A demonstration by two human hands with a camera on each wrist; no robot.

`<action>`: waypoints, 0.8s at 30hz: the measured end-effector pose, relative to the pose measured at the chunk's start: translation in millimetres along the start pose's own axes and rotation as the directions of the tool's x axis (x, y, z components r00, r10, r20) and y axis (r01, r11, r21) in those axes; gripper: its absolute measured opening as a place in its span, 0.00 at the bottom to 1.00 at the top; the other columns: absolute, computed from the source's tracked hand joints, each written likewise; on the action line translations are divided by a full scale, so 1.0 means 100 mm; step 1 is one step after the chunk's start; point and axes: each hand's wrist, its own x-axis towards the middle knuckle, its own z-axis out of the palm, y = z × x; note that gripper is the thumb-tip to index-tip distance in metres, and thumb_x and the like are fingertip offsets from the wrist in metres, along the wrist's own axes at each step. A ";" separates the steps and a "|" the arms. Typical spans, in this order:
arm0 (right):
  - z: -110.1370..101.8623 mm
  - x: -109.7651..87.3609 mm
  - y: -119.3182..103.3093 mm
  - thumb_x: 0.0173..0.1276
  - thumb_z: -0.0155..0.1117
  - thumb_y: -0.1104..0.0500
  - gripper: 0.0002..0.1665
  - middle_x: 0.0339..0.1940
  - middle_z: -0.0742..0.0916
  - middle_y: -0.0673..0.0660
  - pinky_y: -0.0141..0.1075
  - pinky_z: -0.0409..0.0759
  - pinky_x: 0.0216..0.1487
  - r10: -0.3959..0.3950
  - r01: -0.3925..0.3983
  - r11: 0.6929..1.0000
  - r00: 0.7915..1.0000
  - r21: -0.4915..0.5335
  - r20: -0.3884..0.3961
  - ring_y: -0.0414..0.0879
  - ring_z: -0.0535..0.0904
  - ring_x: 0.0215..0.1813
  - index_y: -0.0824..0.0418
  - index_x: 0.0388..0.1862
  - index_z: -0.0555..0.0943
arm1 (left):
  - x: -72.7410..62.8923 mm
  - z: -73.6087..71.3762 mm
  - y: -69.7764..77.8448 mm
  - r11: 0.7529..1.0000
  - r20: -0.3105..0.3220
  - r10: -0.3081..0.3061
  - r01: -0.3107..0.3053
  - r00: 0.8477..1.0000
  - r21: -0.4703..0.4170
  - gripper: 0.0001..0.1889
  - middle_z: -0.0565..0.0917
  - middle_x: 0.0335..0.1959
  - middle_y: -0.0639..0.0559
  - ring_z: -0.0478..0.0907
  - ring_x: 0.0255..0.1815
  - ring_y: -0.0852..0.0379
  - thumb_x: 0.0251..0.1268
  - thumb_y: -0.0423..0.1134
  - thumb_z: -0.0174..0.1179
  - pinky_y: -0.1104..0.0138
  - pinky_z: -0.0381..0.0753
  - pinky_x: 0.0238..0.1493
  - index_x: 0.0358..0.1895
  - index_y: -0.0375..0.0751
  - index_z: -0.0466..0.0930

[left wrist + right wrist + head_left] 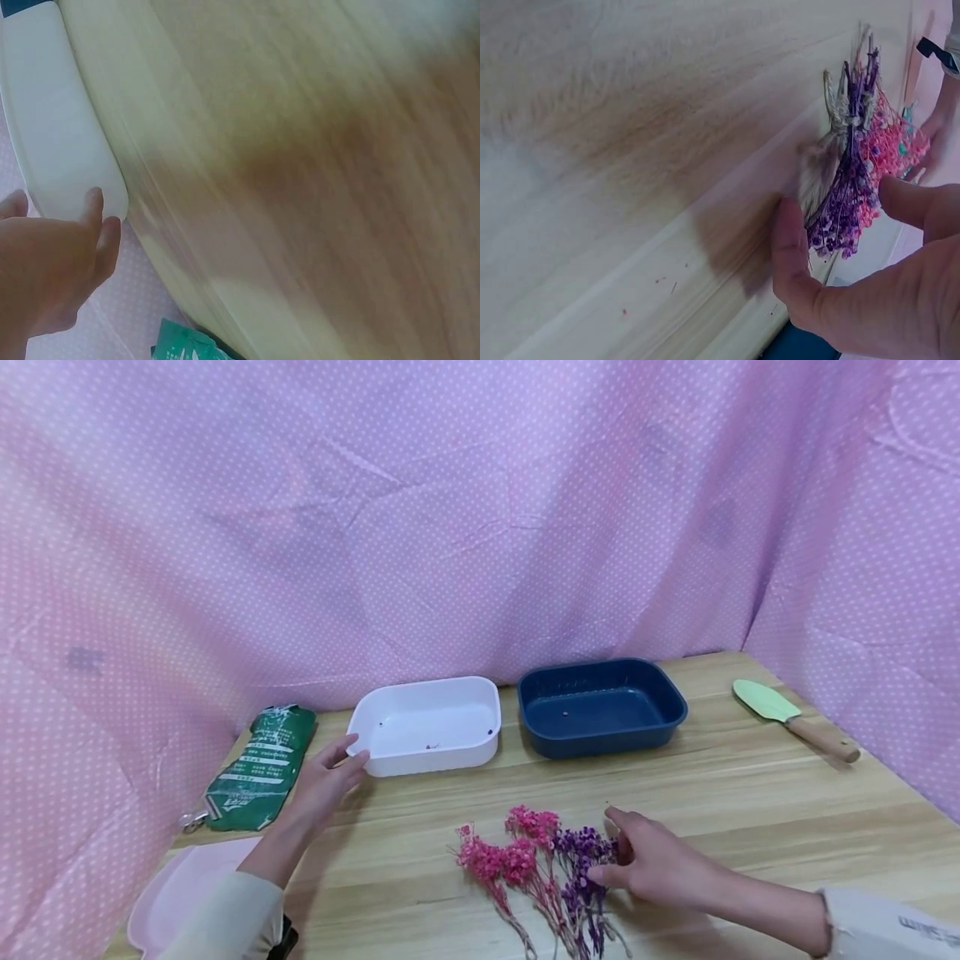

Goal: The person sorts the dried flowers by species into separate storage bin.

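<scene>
My left hand [321, 789] is at the near left corner of a shallow white plastic box [438, 761], fingertips at its rim. In the left wrist view, its fingers look loosely extended against the end of that box [60, 112]. On the table in front lie dried flowers: pink bunches [483, 860] and a purple bunch [579, 864]. My right hand [660, 862] is around the purple bunch from the right. In the right wrist view, the purple heads [838, 217] lie between thumb and forefinger, which stand apart. Twine ties the stems.
A navy blue box [600, 744] stands right of the white one; small crumbs lie in both. A green spatula with a wooden handle [825, 739] is at the far right. At left are a green packet [262, 768] and a flat pink piece [176, 893]. Dotted pink cloth [450, 543] surrounds the table.
</scene>
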 end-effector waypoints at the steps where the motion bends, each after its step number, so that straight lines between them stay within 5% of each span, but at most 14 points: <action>1: 0.01 0.00 0.00 0.54 0.74 0.45 0.53 0.38 0.80 0.57 0.43 0.79 0.39 -0.015 0.015 1.000 1.000 -0.018 0.000 0.49 0.76 0.38 0.74 0.67 0.64 | 0.01 0.00 0.00 1.000 -0.010 -0.001 0.001 1.000 -0.001 0.32 0.58 0.69 0.37 0.64 0.65 0.46 0.73 0.42 0.54 0.58 0.69 0.66 0.75 0.40 0.53; 7: 0.07 0.02 0.04 0.51 0.76 0.46 0.48 0.55 0.78 0.67 0.58 0.77 0.56 -0.100 0.091 0.983 0.994 -0.160 -0.048 0.62 0.76 0.56 0.69 0.65 0.69 | 0.04 0.03 -0.01 1.000 -0.031 0.008 -0.008 0.999 -0.007 0.31 0.61 0.66 0.38 0.67 0.61 0.50 0.73 0.42 0.54 0.60 0.71 0.64 0.74 0.40 0.55; 12: 0.05 0.05 0.05 0.51 0.76 0.61 0.42 0.49 0.76 0.61 0.45 0.83 0.45 -0.139 0.112 0.967 0.985 -0.229 -0.102 0.50 0.77 0.45 0.68 0.64 0.69 | 0.03 0.02 -0.01 1.000 -0.034 0.022 -0.022 0.999 -0.012 0.30 0.62 0.65 0.38 0.69 0.59 0.51 0.73 0.41 0.54 0.59 0.71 0.64 0.74 0.38 0.56; 16: 0.00 0.05 0.06 0.49 0.72 0.71 0.44 0.54 0.73 0.65 0.38 0.81 0.39 -0.168 0.125 0.960 0.973 -0.250 -0.160 0.48 0.75 0.43 0.71 0.67 0.66 | 0.01 0.01 -0.01 1.000 -0.024 0.018 -0.019 1.000 -0.002 0.31 0.61 0.67 0.37 0.67 0.61 0.49 0.73 0.41 0.54 0.59 0.70 0.65 0.74 0.39 0.56; 21: -0.04 0.04 0.10 0.52 0.75 0.62 0.46 0.46 0.75 0.63 0.37 0.78 0.31 -0.128 0.068 0.948 0.976 -0.312 -0.176 0.48 0.74 0.38 0.73 0.67 0.64 | 0.01 0.00 -0.01 1.000 -0.010 0.002 -0.002 1.000 0.019 0.32 0.59 0.69 0.37 0.65 0.64 0.46 0.72 0.43 0.54 0.60 0.70 0.65 0.74 0.40 0.55; 24: -0.04 0.05 0.13 0.55 0.74 0.59 0.34 0.32 0.78 0.57 0.37 0.75 0.23 -0.072 0.025 0.954 0.986 -0.299 -0.147 0.46 0.74 0.30 0.69 0.57 0.70 | 0.00 0.00 -0.01 1.000 -0.009 -0.007 0.007 1.000 0.027 0.32 0.59 0.69 0.37 0.65 0.65 0.46 0.72 0.44 0.55 0.59 0.70 0.65 0.74 0.41 0.55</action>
